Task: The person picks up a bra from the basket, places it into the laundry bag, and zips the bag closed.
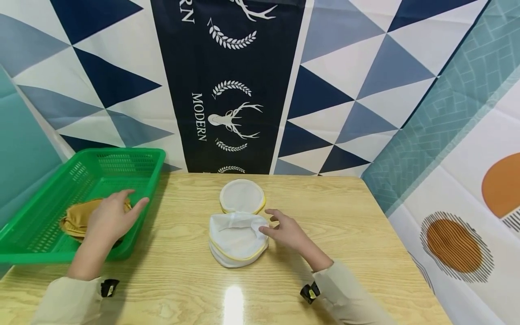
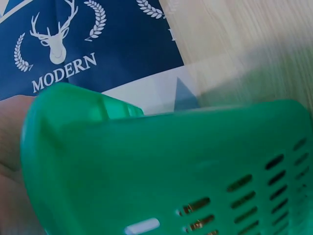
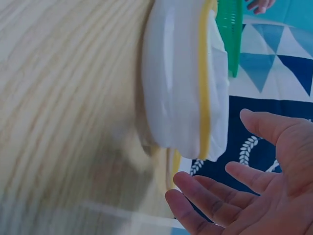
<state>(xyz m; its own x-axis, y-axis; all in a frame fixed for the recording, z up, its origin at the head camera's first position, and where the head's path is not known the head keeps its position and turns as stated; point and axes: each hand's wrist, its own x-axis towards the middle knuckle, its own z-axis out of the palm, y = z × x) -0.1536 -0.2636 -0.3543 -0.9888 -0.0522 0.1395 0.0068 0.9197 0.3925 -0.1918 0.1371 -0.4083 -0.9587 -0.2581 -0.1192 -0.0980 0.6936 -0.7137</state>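
Note:
My left hand (image 1: 109, 215) hovers over the green plastic basket (image 1: 77, 153), fingers loosely extended. Just beneath it in the basket lies a crumpled mustard-brown fabric item (image 1: 79, 215), partly covered by the hand. On the table a round white cloth pouch with yellow trim (image 1: 237, 243) stands with its top agape and its sides a little slumped. Beyond it lies a round white lid-like piece (image 1: 242, 195), also edged in yellow. My right hand (image 1: 287, 231) is at the pouch's right side; the right wrist view shows its fingers spread and a gap beside the pouch (image 3: 181, 83).
The wooden table (image 1: 325, 203) runs back to a patterned cloth wall (image 1: 227, 90). The basket's slotted wall (image 2: 195, 161) rises close in front of the left wrist camera. More patterned cloth (image 1: 459, 194) hangs along the table's right side.

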